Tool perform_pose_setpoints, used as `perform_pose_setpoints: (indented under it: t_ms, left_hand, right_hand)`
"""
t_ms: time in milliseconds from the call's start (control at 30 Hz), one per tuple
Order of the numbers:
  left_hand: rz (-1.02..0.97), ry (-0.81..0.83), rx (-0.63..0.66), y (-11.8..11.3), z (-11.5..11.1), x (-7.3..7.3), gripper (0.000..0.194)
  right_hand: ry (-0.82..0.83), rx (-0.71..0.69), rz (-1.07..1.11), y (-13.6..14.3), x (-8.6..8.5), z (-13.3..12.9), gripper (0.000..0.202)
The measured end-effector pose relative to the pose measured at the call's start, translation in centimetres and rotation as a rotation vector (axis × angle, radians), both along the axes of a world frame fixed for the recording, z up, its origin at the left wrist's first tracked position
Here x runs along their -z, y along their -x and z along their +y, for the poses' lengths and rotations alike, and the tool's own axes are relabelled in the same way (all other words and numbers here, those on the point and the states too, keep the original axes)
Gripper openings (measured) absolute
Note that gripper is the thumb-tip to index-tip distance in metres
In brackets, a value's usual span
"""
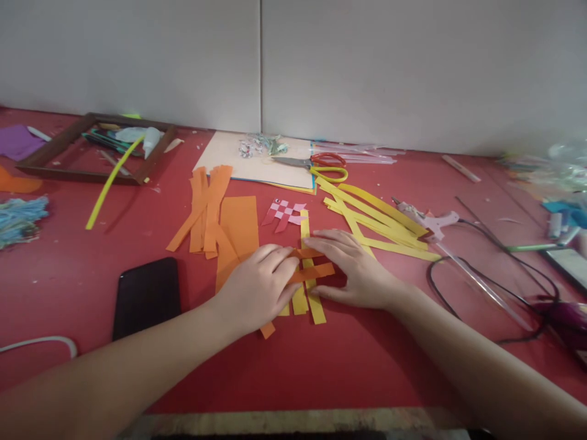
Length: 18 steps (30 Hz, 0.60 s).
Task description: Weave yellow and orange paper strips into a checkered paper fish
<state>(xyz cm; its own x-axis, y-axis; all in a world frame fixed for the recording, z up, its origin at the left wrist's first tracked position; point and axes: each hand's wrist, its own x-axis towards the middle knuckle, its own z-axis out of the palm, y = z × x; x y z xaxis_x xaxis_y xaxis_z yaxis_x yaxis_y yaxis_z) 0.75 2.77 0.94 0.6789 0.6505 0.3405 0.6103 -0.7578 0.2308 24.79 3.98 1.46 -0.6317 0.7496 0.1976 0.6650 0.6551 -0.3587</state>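
Both hands are at a loose weave of orange paper strips (316,272) and yellow paper strips (316,310) on the red table. My left hand (257,284) is closed on the weave's left side, fingers curled over the strip ends and hiding part of them. On the right side, my right hand (351,266) touches the strips with its fingertips, thumb spread away from the fingers. An orange paper sheet (243,214) lies partly under my left hand. Just beyond the weave sits a small pink and white woven paper fish (283,212).
Loose orange strips (199,208) lie left; yellow strips (389,223) and a glue gun (431,223) with a cord lie right. Scissors (316,164) rest on paper sheets (215,153) behind. A black phone (147,296) and a brown frame (77,174) are on the left.
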Motion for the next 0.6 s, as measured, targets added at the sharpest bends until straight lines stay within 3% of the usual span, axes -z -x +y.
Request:
perform_pose_setpoints:
  t_ms: [600]
  left_hand:
    - [0.018, -0.004, 0.051, -0.11, 0.08, -0.17, 0.026]
  right_hand:
    - [0.02, -0.097, -0.003, 0.68, -0.6, -0.26, 0.068]
